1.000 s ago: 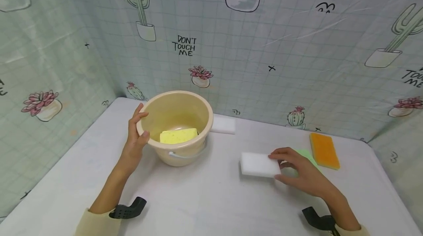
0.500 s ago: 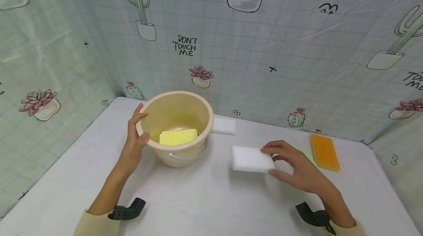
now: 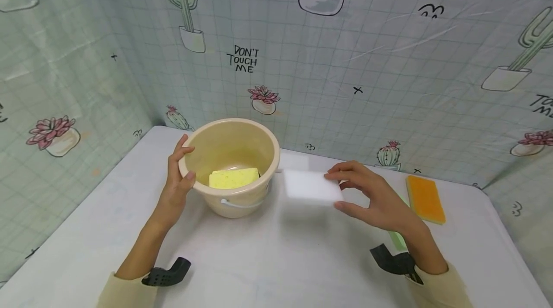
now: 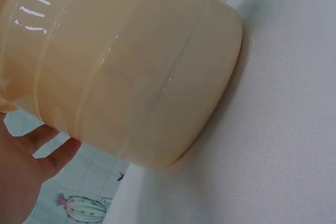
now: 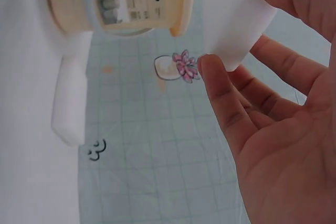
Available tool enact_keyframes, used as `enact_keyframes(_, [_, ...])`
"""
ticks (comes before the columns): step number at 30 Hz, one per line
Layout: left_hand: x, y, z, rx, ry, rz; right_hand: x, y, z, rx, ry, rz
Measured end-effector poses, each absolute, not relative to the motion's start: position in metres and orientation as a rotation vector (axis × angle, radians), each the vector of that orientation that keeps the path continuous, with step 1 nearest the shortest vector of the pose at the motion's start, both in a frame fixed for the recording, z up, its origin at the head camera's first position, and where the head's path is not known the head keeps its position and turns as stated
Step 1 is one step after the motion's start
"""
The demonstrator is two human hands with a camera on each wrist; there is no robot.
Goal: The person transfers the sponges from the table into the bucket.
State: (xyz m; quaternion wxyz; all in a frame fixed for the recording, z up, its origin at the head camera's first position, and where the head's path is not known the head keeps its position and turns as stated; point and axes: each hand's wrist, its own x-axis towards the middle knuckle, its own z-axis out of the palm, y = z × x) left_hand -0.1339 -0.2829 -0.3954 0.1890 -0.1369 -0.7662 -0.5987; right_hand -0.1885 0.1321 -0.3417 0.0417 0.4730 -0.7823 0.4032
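Observation:
A cream bucket [image 3: 235, 207] stands on the white table, its mouth tipped slightly toward me and its handle hanging at the front. My left hand [image 3: 174, 193] grips the left side of its rim, thumb inside view and fingers round the edge. Inside lies a yellow sponge [image 3: 233, 178]. Right of the bucket, my right hand [image 3: 373, 197] pinches the right end of a white sponge block [image 3: 311, 187] between thumb and fingers. The block is raised over the table, with a shadow below it. In the right wrist view the same white block [image 5: 231, 19] shows between thumb and fingertips.
A second white block [image 5: 71, 100] lies on the table behind, mostly covered by the held one in the head view. An orange sponge [image 3: 425, 199] lies at the back right. Part of a light green item [image 3: 397, 241] shows beside the right forearm. A patterned curtain [image 3: 302, 58] borders the table.
My right hand has carried the white block up and left, from near the table toward the bucket. The left hand and bucket have stayed in place.

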Motion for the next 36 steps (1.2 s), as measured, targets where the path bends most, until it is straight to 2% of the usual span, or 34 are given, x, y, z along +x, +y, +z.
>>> enact_keyframes(29, [-0.133, -0.283, -0.395, -0.391, -2.148, -1.708, -0.225, 0.054, -0.308, 1.428, -2.316, 1.379])
enact_keyframes(36, [-0.134, -0.284, -0.395, -0.412, -2.137, -1.71, -0.23, 0.04, -0.302, 1.385, -2.318, 1.294])
